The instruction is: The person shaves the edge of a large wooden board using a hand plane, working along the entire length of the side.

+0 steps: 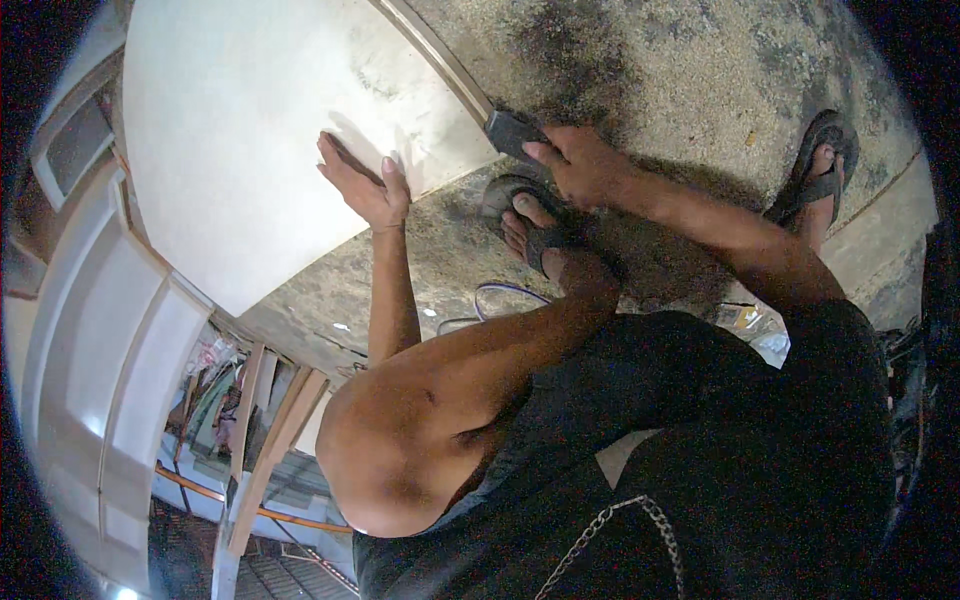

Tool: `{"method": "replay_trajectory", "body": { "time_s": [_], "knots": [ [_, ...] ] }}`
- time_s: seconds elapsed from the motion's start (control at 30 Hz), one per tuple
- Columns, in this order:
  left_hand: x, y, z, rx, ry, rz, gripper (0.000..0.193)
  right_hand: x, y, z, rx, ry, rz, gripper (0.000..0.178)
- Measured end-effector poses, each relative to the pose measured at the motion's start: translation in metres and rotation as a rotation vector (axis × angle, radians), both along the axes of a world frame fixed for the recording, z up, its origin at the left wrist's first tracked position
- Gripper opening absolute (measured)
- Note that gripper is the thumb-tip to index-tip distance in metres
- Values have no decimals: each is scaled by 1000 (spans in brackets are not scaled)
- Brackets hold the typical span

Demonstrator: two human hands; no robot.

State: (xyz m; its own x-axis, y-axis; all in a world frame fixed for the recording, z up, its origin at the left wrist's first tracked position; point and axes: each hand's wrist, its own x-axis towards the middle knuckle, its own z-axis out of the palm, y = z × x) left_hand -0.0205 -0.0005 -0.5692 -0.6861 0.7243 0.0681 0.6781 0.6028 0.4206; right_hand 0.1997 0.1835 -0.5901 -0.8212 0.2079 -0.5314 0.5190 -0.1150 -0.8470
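A large white panel (pixel 240 150) lies on the floor at the upper left, with grey smudges near its right side. My left hand (pixel 372 190) rests at the panel's near edge, fingers stretched out and thumb apart, holding nothing. My right hand (pixel 585 165) is closed around a dark block-shaped tool (pixel 512 136). The tool meets the panel's near right corner, where a narrow pale strip (pixel 440 62) runs along the side; I cannot make out the tool's exact kind or its underside.
My sandaled foot (pixel 530 225) stands close to the panel corner, the other foot (pixel 822 175) farther right on the stained concrete floor (pixel 720 70). A thin cable (pixel 490 290) loops near my leg. Wooden boards (pixel 265 450) and a pale moulded piece (pixel 100 340) are at the left.
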Motion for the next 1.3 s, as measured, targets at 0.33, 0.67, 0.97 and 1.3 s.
{"method": "replay_trajectory", "body": {
  "time_s": [0.33, 0.67, 0.97, 1.3],
  "knots": [
    [1, -5, 1, -9, 43, -23, 83, -43, 71, 25, 93, 13, 503, 40],
    [-3, -8, -2, 30, 10, 6, 82, -8, 10, 4, 279, -3, 67, 50],
    [-1, -1, 2, 34, 29, 52, 85, -4, -11, -5, 222, -51, -111, 54],
    [-4, -1, 9, -19, 61, 8, 80, -22, 30, 4, 166, 120, 179, 46]
  ]
}}
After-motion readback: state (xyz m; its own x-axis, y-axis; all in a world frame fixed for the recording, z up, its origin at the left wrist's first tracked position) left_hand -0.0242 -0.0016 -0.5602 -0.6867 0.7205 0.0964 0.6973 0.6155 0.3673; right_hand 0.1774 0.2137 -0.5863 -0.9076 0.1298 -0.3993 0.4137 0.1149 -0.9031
